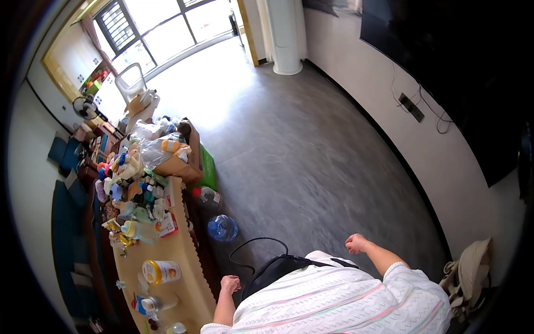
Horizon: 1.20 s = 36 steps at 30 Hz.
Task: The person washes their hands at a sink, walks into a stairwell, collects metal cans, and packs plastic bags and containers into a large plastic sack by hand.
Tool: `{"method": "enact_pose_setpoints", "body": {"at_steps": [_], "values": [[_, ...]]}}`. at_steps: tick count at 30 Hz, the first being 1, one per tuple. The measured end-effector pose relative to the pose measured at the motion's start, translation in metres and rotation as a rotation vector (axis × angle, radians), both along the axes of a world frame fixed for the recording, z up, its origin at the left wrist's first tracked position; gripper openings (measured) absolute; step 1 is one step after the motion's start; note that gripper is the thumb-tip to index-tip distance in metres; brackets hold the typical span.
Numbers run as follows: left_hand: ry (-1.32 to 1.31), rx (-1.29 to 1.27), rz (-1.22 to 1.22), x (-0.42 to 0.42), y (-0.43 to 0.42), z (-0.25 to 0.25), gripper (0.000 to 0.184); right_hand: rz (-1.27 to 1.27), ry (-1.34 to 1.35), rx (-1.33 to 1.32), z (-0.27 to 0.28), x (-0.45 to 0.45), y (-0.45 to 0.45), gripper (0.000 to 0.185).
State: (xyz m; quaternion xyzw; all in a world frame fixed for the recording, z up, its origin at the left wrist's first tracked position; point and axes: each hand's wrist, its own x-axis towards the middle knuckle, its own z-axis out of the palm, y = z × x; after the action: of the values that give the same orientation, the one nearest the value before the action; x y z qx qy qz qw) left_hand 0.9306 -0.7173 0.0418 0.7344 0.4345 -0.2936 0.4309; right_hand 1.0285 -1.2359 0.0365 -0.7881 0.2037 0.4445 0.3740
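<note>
My left hand (230, 284) hangs beside the table edge with its fingers curled in, and I see nothing in it. Nearest to it is the long table (192, 267) with a beige scalloped cloth. On that cloth stand a white and yellow tin (161, 271) and a pale clear bottle (158, 302). Out over the grey floor, my right hand (356, 243) is closed in a loose fist, touching no object. A black bag (272, 273) with a looped black strap (258, 239) sits at my waist.
A big blue water bottle (222, 227) and a red-capped bottle (208, 197) stand on the floor by the table. A cardboard box (186, 167) of bags and a green box (208, 170) lie beyond. A folded stroller (470, 273) stands at right, below the television (445, 72).
</note>
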Motion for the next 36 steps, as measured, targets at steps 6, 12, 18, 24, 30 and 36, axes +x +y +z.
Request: {"method": "enact_pose_setpoints", "body": {"at_steps": [6,12,18,24,30,36], "values": [[-0.006,0.001,0.072,-0.007,-0.005,-0.007,0.020,0.028,0.020,0.004,-0.003,0.020,-0.004,0.029],[0.068,0.015,0.147,-0.012,0.027,-0.032,0.020,0.068,0.094,0.014,-0.026,0.065,0.014,0.028],[0.153,0.085,0.160,0.034,0.092,-0.042,0.014,0.084,0.115,0.000,-0.033,0.157,0.076,0.025],[0.175,0.124,-0.494,0.177,0.198,-0.065,0.009,0.001,0.054,0.025,0.008,0.259,0.135,0.026],[-0.383,0.155,-0.235,0.401,0.215,-0.005,0.016,-0.077,0.099,-0.007,0.018,0.320,0.153,0.027],[-0.479,-0.003,-0.156,0.569,0.189,-0.006,0.023,0.069,0.146,-0.109,0.012,0.421,0.146,0.022]]}}
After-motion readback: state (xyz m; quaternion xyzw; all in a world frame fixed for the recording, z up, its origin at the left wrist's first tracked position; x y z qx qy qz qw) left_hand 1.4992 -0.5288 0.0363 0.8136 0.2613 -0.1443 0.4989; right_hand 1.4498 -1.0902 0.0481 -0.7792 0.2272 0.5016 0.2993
